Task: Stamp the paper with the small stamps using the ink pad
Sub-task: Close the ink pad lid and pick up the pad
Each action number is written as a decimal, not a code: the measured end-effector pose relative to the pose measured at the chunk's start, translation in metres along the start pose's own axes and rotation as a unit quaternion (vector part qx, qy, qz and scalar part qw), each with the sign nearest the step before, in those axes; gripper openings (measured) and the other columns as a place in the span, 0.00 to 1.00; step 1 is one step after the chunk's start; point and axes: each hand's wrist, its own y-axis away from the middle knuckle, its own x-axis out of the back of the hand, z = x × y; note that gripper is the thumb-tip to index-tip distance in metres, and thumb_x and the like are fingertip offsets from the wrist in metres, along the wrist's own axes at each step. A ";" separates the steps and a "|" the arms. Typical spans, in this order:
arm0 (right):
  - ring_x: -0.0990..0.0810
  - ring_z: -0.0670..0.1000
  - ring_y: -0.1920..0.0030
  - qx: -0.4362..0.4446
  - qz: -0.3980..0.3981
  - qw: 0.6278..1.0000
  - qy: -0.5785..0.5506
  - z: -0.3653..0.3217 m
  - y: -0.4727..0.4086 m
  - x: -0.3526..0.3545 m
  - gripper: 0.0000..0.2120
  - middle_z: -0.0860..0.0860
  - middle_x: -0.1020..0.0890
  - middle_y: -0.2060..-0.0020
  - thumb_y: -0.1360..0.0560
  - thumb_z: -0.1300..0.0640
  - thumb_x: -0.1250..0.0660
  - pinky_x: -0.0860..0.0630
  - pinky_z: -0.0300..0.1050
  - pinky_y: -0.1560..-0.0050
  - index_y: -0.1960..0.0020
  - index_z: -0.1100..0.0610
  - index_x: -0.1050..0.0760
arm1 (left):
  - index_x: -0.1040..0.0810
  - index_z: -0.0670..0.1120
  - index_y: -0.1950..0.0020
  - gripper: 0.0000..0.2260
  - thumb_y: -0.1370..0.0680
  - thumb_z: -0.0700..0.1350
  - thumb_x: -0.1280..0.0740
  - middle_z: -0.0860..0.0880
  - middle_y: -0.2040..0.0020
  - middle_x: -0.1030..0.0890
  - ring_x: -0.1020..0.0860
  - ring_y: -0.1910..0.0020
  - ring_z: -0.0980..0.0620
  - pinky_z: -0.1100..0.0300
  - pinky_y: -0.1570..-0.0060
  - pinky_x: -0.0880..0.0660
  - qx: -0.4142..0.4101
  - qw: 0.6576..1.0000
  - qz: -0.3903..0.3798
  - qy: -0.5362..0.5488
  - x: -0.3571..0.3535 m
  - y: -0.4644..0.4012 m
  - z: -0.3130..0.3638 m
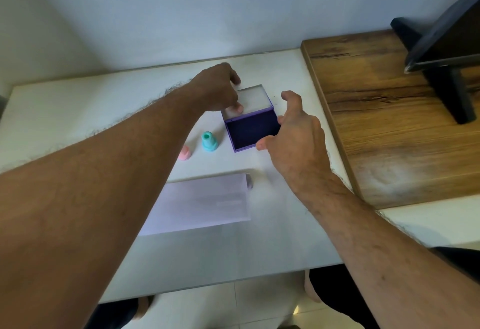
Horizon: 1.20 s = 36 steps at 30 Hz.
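Ink pad open at centre, left hand pinching lid, right hand gripping base. Teal stamp, pink stamp untouched to its left. Paper near, apparently unstamped. All stamping left.

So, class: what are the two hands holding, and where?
Left hand holds the ink pad's open lid; right hand grips the ink pad base's right side.
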 end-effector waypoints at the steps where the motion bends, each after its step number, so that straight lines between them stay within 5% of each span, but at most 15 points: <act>1: 0.21 0.58 0.42 0.000 -0.002 1.000 -0.001 0.000 0.000 0.000 0.45 0.57 0.20 0.41 0.36 0.57 0.20 0.21 0.50 0.47 0.27 0.52 0.43 | 0.27 0.49 0.35 0.27 0.32 0.42 0.22 0.46 0.43 0.23 0.25 0.46 0.46 0.56 0.50 0.27 0.004 1.000 0.001 0.015 0.001 0.000 -0.001; 11: 0.21 0.58 0.43 -0.004 -0.008 1.000 -0.008 -0.001 0.000 0.003 0.48 0.56 0.19 0.42 0.37 0.59 0.20 0.23 0.46 0.49 0.26 0.52 0.44 | 0.17 0.53 0.42 0.14 0.25 0.42 0.31 0.49 0.50 0.15 0.21 0.52 0.50 0.64 0.57 0.28 -0.075 0.995 0.058 0.014 0.005 0.018 0.003; 16: 0.20 0.57 0.45 0.011 -0.013 1.000 -0.005 -0.005 0.001 0.006 0.52 0.56 0.18 0.44 0.38 0.60 0.19 0.20 0.50 0.47 0.25 0.49 0.48 | 0.16 0.58 0.45 0.13 0.27 0.44 0.32 0.56 0.53 0.16 0.22 0.56 0.56 0.67 0.62 0.30 -0.088 0.996 0.024 0.009 0.014 0.038 0.010; 21: 0.20 0.56 0.45 0.038 -0.004 0.999 0.000 -0.001 0.000 0.007 0.40 0.55 0.18 0.45 0.37 0.58 0.20 0.23 0.47 0.48 0.29 0.52 0.35 | 0.17 0.62 0.45 0.18 0.34 0.49 0.24 0.65 0.62 0.21 0.23 0.57 0.60 0.68 0.63 0.32 -0.106 0.990 -0.039 -0.085 0.009 0.059 0.017; 27: 0.20 0.55 0.48 0.052 -0.018 0.998 0.021 0.002 -0.005 0.010 0.31 0.56 0.17 0.48 0.37 0.58 0.20 0.24 0.43 0.52 0.36 0.57 0.25 | 0.18 0.57 0.44 0.20 0.35 0.47 0.22 0.56 0.51 0.19 0.22 0.51 0.53 0.56 0.50 0.24 -0.157 0.978 -0.011 -0.139 -0.012 0.069 0.018; 36: 0.23 0.55 0.44 0.049 -0.050 0.997 0.042 0.001 -0.012 0.017 0.33 0.56 0.22 0.42 0.37 0.57 0.20 0.29 0.40 0.51 0.35 0.56 0.25 | 0.20 0.57 0.43 0.21 0.35 0.50 0.21 0.54 0.53 0.24 0.24 0.50 0.50 0.59 0.56 0.30 -0.164 0.972 0.006 -0.168 -0.026 0.067 0.020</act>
